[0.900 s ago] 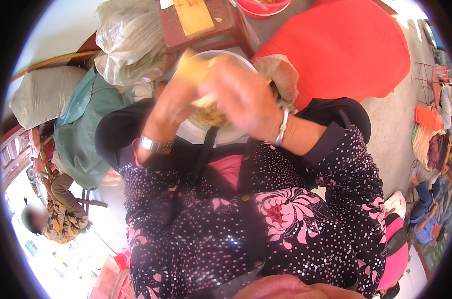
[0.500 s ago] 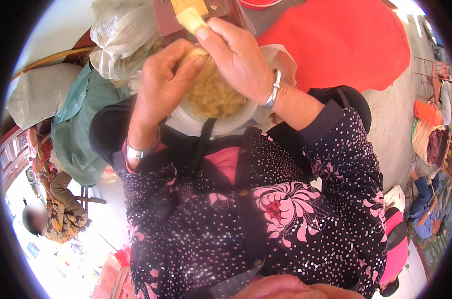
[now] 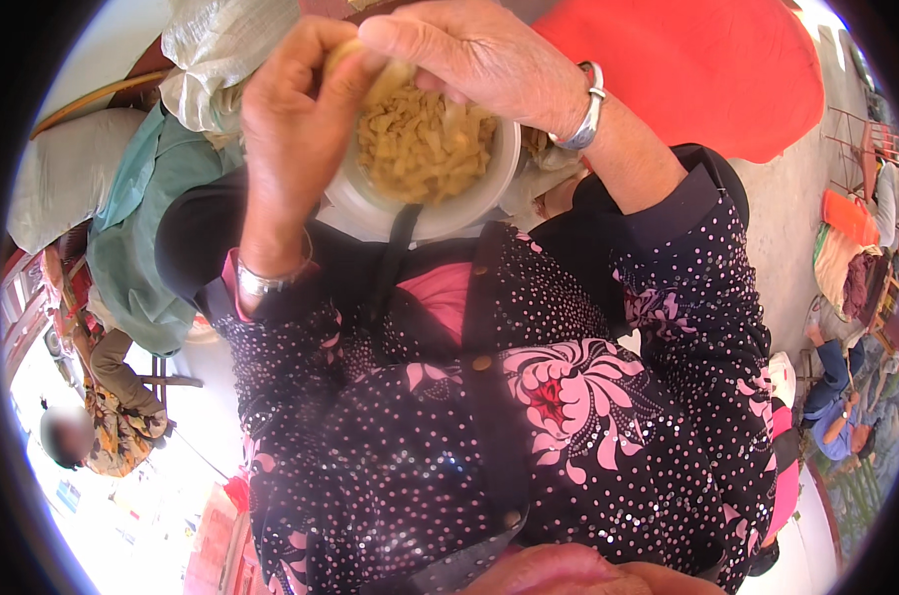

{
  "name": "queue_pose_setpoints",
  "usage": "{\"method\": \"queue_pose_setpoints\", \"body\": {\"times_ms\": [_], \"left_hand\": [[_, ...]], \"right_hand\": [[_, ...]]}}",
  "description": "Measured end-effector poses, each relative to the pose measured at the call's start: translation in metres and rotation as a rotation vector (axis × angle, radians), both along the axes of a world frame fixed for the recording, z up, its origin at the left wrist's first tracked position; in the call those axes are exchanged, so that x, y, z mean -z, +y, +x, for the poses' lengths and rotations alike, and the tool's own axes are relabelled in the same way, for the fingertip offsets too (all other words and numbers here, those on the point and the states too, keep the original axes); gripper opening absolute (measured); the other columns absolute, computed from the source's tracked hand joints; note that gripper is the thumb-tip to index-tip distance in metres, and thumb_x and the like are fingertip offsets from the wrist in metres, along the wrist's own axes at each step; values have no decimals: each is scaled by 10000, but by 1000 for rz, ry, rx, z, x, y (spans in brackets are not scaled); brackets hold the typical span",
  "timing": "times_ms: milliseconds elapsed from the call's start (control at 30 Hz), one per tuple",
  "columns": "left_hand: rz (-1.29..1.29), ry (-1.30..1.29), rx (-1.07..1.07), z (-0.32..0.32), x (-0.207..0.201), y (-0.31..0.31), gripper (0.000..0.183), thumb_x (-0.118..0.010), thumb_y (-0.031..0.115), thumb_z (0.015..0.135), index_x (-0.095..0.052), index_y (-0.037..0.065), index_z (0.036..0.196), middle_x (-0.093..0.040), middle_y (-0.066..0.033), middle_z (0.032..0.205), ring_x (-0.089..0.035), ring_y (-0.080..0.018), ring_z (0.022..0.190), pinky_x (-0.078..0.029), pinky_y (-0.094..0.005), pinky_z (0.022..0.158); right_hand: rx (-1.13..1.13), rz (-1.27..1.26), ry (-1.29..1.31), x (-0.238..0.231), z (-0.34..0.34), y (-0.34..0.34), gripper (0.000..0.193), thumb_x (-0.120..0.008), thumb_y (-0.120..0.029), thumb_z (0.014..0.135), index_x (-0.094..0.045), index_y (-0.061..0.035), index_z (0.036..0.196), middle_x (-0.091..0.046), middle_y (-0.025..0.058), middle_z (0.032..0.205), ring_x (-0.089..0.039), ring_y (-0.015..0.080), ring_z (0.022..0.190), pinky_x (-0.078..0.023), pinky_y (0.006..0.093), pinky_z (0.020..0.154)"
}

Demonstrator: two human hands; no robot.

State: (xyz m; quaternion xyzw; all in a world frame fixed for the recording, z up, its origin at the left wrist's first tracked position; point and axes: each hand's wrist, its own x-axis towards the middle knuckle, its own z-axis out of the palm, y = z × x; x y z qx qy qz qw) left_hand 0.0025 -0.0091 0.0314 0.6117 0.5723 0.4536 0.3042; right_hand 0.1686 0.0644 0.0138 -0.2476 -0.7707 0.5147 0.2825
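Note:
Pinched in my left hand [image 3: 293, 124] is a pale yellow, soft-looking strip [image 3: 394, 79], and its thumb and fingers are closed on it. My right hand [image 3: 484, 64] is right beside it, its thumb reaching across to the left fingertips and its other fingers curled under. Whatever the right fingers hold is hidden by the hand. Below both hands, a white round tub [image 3: 510, 159] sits between my knees. Many cut pale yellow pieces [image 3: 425, 149] fill it, their kind not certain. Each wrist wears a silver bangle.
A big red cloth-like surface [image 3: 697, 79] lies to the far right. White woven sacks [image 3: 207, 59] and a green cloth [image 3: 147, 248] stand at the left. One person [image 3: 122, 416] sits at the far left; another in blue [image 3: 836, 426] is at the far right.
Both hands have moved up, toward the picture's top edge. The flat pale yellow piece seen at my right fingertips before no longer shows there. More of the tub's contents is uncovered.

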Motion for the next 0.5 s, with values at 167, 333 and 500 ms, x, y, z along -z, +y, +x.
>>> {"method": "queue_pose_setpoints", "body": {"times_ms": [167, 333, 500], "left_hand": [[-228, -756, 184, -15, 3, 2, 246, -586, 162, 910, -532, 41, 1117, -609, -36, 965, -570, -81, 826, -462, -215, 736], [-217, -1097, 303, -1, -6, -2, 400, -646, 165, 857, -504, 7, 1196, -608, -81, 1096, -600, -167, 952, -471, -283, 853], [-294, -860, 291, 3, -21, -8, 514, -684, 106, 804, -490, 12, 1271, -577, -81, 1150, -578, -151, 1015, -456, -274, 880]], "right_hand": [[-6, 122, 199, 0, 0, -6, 460, -516, -462, 907, -588, -9, 882, -583, 110, 693, -568, 195, 605, -455, 299, 593], [-136, -293, 156, -29, 11, -9, 330, -484, -348, 953, -587, -35, 933, -588, 31, 710, -514, 76, 531, -420, 223, 501], [-140, -357, 217, -22, 11, -5, 338, -473, -341, 962, -583, -24, 927, -548, 10, 667, -466, 51, 484, -388, 193, 458]]}}
